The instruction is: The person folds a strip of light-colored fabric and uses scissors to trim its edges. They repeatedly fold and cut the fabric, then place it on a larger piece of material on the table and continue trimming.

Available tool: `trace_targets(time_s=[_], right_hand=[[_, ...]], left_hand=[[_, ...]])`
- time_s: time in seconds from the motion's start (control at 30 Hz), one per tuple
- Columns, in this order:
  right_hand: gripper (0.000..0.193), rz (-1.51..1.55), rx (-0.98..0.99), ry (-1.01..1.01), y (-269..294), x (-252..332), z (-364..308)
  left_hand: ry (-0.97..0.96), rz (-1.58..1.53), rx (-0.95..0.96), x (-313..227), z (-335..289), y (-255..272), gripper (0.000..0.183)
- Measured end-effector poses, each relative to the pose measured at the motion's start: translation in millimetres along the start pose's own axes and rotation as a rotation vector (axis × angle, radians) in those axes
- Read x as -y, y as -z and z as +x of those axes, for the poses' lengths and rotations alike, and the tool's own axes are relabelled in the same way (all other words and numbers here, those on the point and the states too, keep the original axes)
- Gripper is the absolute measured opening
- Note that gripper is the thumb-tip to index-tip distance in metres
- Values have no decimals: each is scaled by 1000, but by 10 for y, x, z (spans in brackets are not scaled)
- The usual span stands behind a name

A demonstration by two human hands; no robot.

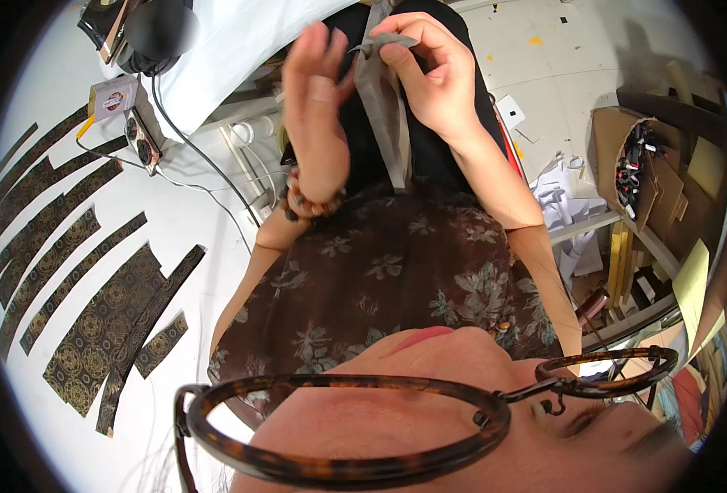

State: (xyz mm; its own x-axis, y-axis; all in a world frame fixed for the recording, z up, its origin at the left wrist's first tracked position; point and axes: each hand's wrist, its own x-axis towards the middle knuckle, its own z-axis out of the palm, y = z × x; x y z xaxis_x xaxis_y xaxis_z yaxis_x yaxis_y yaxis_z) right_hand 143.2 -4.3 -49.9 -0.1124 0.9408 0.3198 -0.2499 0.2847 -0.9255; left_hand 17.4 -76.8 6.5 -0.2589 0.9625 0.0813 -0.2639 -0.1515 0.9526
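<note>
A long strip of grey cloth [384, 107] hangs over my lap, its upper part folded near my fingers. My right hand [441, 70] is closed on it, pinching the folded end between thumb and fingers. Just left of the cloth is my left hand [316, 107], blurred by motion. Its fingers look stretched upward and apart, and I see nothing held in them. A beaded bracelet [310, 201] circles the left wrist.
Dark patterned fabric pieces [113, 320] lie on the white table [191, 329] at my left, beside a power socket [141, 144] and cables. A cardboard box [614, 152] holding small dark items stands at the right, near a metal-framed rack [655, 246].
</note>
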Motion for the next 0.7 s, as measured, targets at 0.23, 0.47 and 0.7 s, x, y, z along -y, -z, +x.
trace_targets(time_s=[0.23, 0.47, 0.7], right_hand=[[7, -38, 44, -178, 52, 240, 98], [6, -78, 58, 7, 172, 118, 172], [7, 50, 42, -92, 19, 112, 186]], left_hand=[[115, 875, 166, -146, -215, -153, 49], [-72, 1042, -17, -36, -125, -373, 36], [-167, 1047, -120, -21, -67, -360, 17]])
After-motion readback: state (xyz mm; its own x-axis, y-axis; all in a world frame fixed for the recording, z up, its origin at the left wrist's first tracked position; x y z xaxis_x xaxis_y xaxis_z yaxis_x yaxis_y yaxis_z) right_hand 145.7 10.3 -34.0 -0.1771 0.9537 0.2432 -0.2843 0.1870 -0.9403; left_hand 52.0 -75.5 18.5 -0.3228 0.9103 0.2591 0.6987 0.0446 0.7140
